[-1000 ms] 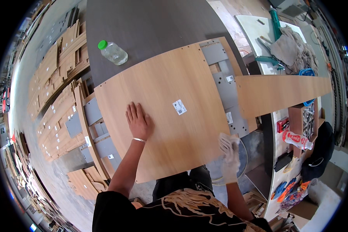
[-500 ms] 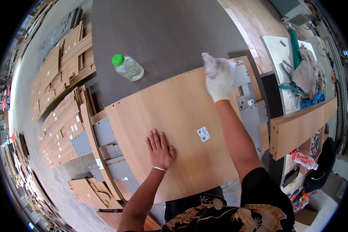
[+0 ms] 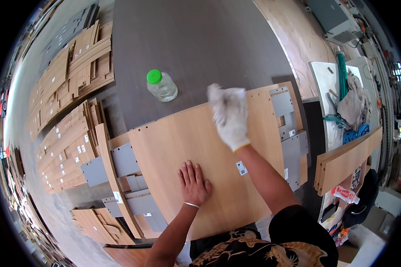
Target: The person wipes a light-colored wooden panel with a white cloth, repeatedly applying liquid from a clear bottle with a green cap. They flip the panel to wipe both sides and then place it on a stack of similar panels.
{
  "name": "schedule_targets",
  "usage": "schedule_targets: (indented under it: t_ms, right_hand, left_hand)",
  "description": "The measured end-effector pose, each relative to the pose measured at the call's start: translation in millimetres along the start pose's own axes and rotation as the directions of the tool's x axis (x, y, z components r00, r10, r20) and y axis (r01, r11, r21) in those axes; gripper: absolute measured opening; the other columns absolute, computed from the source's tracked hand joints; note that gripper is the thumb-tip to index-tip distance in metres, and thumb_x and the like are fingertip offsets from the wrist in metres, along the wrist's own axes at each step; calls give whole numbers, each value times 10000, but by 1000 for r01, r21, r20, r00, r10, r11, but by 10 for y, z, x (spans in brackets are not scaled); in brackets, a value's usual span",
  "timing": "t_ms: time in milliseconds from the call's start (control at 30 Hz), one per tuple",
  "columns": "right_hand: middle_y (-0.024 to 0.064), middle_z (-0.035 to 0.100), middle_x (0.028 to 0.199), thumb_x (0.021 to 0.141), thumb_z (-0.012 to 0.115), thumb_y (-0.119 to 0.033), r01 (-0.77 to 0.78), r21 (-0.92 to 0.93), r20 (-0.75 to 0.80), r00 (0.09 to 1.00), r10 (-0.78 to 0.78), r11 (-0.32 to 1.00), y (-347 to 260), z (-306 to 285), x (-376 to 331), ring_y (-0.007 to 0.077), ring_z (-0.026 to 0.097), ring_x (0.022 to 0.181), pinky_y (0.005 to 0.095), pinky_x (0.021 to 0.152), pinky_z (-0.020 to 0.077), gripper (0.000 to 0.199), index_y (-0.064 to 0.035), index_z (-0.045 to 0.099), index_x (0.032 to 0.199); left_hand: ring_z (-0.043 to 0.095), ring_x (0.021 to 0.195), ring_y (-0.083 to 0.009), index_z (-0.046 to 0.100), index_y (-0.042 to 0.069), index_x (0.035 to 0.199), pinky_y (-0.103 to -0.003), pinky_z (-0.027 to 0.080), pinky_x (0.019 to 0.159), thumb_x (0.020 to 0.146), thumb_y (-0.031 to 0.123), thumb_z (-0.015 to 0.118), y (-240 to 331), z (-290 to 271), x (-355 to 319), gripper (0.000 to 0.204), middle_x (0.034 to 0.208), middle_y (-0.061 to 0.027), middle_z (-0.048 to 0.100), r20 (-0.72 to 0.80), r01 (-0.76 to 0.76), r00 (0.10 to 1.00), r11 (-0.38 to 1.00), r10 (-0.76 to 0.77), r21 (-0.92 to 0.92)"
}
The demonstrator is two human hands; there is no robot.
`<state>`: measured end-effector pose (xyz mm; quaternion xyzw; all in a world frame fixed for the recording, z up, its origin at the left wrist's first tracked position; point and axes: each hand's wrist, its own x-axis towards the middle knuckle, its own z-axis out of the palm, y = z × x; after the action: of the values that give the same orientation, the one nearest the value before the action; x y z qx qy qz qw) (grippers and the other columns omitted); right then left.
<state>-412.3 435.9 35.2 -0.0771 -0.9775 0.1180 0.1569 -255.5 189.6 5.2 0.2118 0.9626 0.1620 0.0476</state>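
A wood-grain panel (image 3: 173, 182) with a small white label lies in front of me, its far edge resting over the dark tabletop (image 3: 200, 49). My left hand (image 3: 195, 187) is bare and pressed flat on the panel, fingers stretched out. My right hand (image 3: 233, 122), in a white knitted glove, is closed around a bunched whitish rag (image 3: 216, 95) at the panel's far edge; motion blurs its fingers. Beyond that edge, to the left, a clear jar (image 3: 164, 89) with a green lid stands on the dark surface.
Stacks of wood-grain boards (image 3: 62, 151) fill the left side. Grey boards (image 3: 294, 147) show from under the panel's right side. Further right are a white worktable (image 3: 318, 75) with tools and rags, a pair of narrow boards (image 3: 349, 162) and a bottle with a red label (image 3: 344, 194).
My right hand has swept left along the panel's far edge with the rag. My left hand stays flat on the panel. The whole view has shifted slightly.
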Motion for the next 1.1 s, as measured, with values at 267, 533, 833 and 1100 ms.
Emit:
schedule_targets:
  t_ms: [267,533,833,1100]
  right_hand:
    - [176,569,1452,976,592,-183,-148,-43,45,988,150,988,494,-106,291,365,518,1353,425,1180,395,539,-68,488,1492]
    - [74,562,1357,861,693,-261,325,431,204,874,-442,842,-2515,479,25,306,450,1395,547,1245,250,568,-206,573,1413]
    - [183,506,1561,1069,520,-275,144,310,249,942,-226,940,-758,521,-207,412,445,1449,496,1221,339,488,-82,526,1517]
    - [131,627,1358,938,625,-187,558,245,-2,818,-575,793,-1756,547,-29,366,493,1371,488,1209,347,435,-154,636,1371]
  left_hand:
    - [230,1566,-520,412,-70,1543,-684,153,1265,936,323,544,1,-18,-70,735,1658,-356,282,15,19,1000,998,-18,-66]
    - [205,1606,-385,423,92,1602,-609,101,1295,999,484,486,-125,87,-184,721,1691,-175,355,262,56,965,977,0,-207]
    - [245,1589,-421,432,-26,1561,-607,157,1291,986,394,498,-10,-140,-30,716,1680,-279,312,100,48,994,998,-42,-52]
    - [244,1591,-416,439,-46,1545,-587,166,1295,968,396,520,-10,-179,-52,732,1682,-280,301,102,12,995,994,-1,-106]
